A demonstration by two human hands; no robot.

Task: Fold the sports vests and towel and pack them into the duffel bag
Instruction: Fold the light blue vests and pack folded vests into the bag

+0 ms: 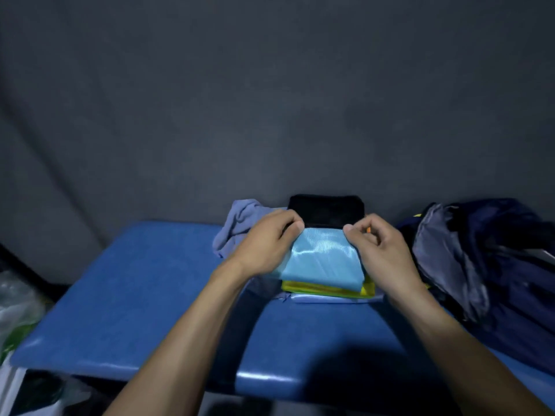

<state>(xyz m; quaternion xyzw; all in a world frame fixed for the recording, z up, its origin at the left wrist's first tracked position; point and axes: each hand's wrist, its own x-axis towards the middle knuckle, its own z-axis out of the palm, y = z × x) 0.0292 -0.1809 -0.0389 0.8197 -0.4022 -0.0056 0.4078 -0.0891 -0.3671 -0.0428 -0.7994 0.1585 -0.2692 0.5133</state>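
The left hand (267, 241) and the right hand (378, 247) each pinch a far corner of the light blue vest (322, 259). The vest is folded and lies on top of a yellow vest (324, 289), in a small pile on the blue desk (135, 295). A black cloth (326, 210) sits just behind. A gray towel (240, 223) is bunched up on the left. The dark bag (480, 265) lies on the right.
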